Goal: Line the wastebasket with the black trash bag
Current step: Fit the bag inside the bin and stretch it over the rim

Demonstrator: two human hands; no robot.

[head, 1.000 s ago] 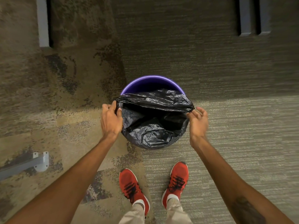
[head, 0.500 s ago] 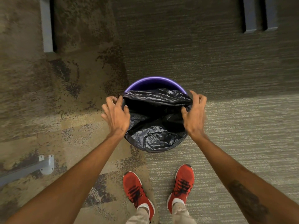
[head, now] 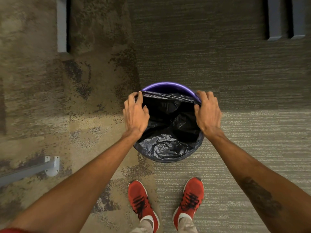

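Both hands' grip (head: pixel 136 113) (head: pixel 208 113) pinches crinkled black trash bag (head: pixel 168 145) film over the round purple wastebasket (head: pixel 168 85).

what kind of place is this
Probably an office or similar commercial interior: patterned commercial carpet tiles, grey metal furniture legs with a floor-level bracket foot, and a small purple plastic wastebasket.

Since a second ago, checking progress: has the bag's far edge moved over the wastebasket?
Yes. The black trash bag's far edge has moved outward toward the wastebasket's purple far rim, leaving less rim bare.
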